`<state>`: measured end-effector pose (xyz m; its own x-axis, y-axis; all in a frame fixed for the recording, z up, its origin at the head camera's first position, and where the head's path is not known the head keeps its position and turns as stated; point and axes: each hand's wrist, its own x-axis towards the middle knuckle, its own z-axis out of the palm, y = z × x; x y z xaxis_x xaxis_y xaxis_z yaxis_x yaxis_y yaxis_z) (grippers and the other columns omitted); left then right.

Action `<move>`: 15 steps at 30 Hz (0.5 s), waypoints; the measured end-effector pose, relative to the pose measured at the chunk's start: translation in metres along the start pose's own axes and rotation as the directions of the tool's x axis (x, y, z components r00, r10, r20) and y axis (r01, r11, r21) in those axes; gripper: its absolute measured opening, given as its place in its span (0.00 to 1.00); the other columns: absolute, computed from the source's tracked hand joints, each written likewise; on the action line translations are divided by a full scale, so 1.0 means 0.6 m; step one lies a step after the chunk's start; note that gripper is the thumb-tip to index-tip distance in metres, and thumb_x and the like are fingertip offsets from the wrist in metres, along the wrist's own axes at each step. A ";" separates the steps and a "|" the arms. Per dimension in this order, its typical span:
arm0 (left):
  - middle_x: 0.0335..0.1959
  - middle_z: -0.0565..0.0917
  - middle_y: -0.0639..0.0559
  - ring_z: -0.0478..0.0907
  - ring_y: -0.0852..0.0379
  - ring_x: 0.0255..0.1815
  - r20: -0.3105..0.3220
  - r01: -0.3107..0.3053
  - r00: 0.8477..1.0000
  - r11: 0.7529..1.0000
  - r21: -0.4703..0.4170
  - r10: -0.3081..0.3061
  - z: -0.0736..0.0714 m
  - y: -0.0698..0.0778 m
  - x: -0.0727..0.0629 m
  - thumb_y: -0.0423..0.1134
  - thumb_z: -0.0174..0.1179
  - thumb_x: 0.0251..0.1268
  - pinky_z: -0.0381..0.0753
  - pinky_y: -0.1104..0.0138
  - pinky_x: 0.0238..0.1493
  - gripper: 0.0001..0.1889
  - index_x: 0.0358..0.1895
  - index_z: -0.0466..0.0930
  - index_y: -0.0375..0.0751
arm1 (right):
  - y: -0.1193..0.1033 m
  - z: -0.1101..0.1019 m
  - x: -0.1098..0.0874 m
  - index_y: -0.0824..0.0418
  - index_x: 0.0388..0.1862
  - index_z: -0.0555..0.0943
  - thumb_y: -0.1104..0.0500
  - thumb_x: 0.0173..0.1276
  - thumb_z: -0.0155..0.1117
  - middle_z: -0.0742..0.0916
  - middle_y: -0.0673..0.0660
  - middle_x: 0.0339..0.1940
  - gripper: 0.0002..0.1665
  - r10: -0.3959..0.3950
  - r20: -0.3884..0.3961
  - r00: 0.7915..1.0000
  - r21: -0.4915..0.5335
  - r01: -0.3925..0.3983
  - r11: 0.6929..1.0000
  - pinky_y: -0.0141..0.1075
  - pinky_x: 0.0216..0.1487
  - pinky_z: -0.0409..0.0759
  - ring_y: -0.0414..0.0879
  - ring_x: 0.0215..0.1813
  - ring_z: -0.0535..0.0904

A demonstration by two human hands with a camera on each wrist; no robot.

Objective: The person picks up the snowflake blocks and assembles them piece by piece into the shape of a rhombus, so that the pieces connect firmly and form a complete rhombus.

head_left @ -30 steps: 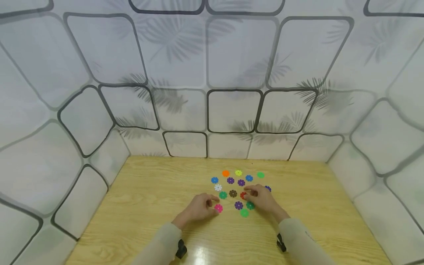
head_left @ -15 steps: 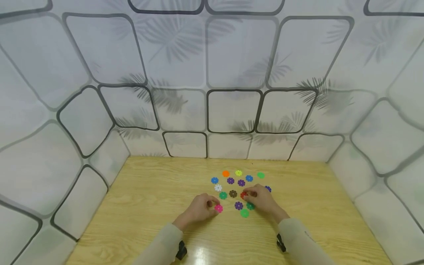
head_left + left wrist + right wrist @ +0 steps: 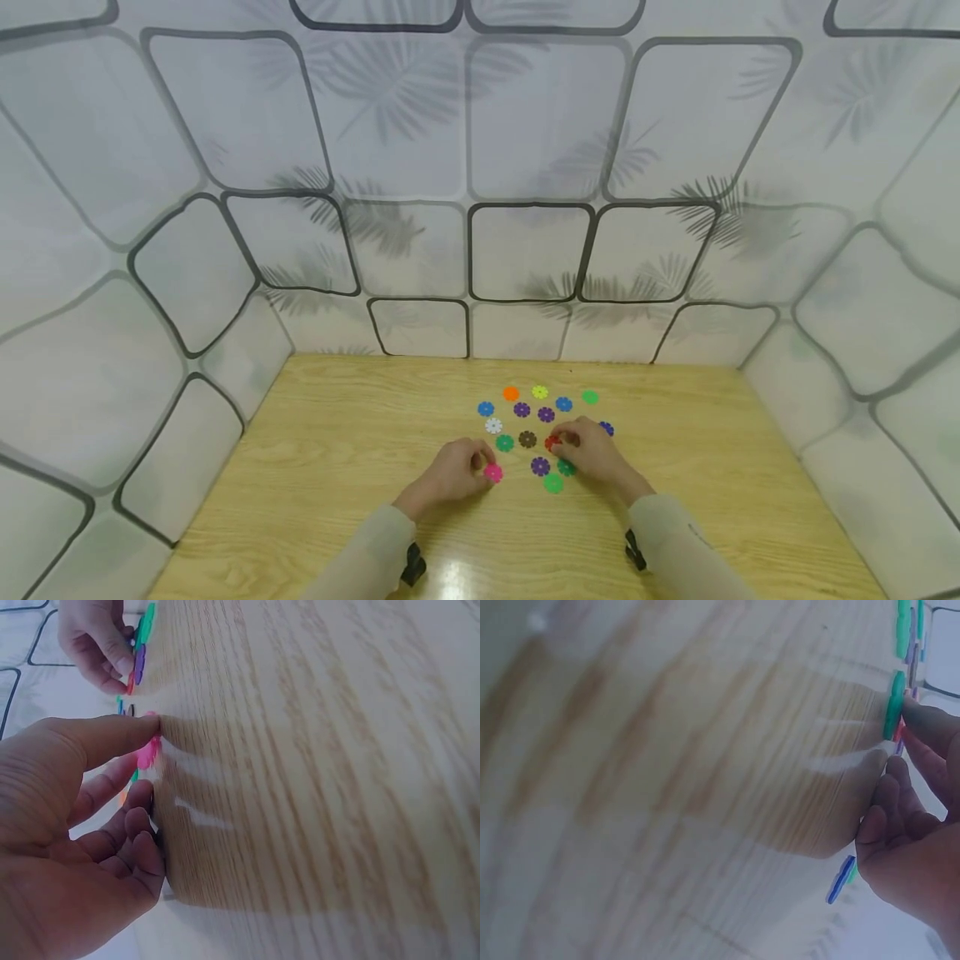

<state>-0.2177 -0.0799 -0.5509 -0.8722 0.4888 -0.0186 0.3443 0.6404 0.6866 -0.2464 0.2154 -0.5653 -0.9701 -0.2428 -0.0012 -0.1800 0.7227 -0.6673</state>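
Observation:
In the head view my left hand (image 3: 456,469) pinches a pink notched plastic disc (image 3: 493,472), a snowflake-style building piece, between thumb and forefinger. The left wrist view shows that pink disc (image 3: 148,752) at the thumb tip, low over the wood, with the other fingers curled. To the right, my right hand (image 3: 592,450) holds a red notched disc (image 3: 552,443) by its right side, thumb and forefinger on it; part of it is hidden. A green disc (image 3: 566,467) lies just below the right thumb and, in the right wrist view, that green disc (image 3: 894,706) overlaps the fingertips.
Several more notched discs lie flat around the hands, among them a brown disc (image 3: 527,439), a white disc (image 3: 493,426), a purple disc (image 3: 541,467) and an orange disc (image 3: 511,393). Patterned cloth walls (image 3: 420,250) border the wooden table (image 3: 337,433) at the back and sides.
The pink disc has shifted slightly left with my left fingers. My right fingers have closed in a little on the red disc. The other discs lie as before.

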 end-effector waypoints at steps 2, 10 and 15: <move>0.32 0.78 0.56 0.71 0.63 0.33 0.006 -0.006 1.000 1.000 0.002 0.006 -0.003 0.004 -0.001 0.34 0.75 0.61 0.74 0.71 0.35 0.11 0.44 0.84 0.43 | -0.002 0.001 0.000 0.58 0.52 0.89 0.57 0.72 0.73 0.83 0.52 0.40 0.12 -0.006 -0.007 1.000 -0.009 0.005 1.000 0.38 0.47 0.79 0.44 0.43 0.76; 0.32 0.78 0.55 0.71 0.63 0.33 0.020 -0.025 0.999 0.999 0.030 0.025 -0.004 0.011 0.000 0.32 0.73 0.61 0.76 0.71 0.35 0.12 0.44 0.81 0.42 | -0.013 -0.001 0.001 0.63 0.47 0.86 0.60 0.72 0.72 0.82 0.54 0.41 0.10 0.011 0.002 1.000 -0.041 -0.011 0.999 0.40 0.44 0.77 0.45 0.41 0.74; 0.35 0.81 0.52 0.76 0.61 0.35 0.020 -0.035 0.999 0.997 0.072 0.034 -0.005 0.017 0.000 0.30 0.72 0.60 0.81 0.69 0.38 0.13 0.45 0.80 0.42 | -0.013 0.000 0.002 0.63 0.50 0.84 0.59 0.73 0.72 0.83 0.55 0.44 0.11 0.027 0.019 0.999 -0.048 -0.026 0.999 0.41 0.47 0.79 0.45 0.44 0.75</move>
<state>-0.2152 -0.0753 -0.5415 -0.8530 0.5219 -0.0101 0.3985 0.6637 0.6330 -0.2459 0.2095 -0.5598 -0.9713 -0.2356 -0.0335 -0.1623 0.7589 -0.6307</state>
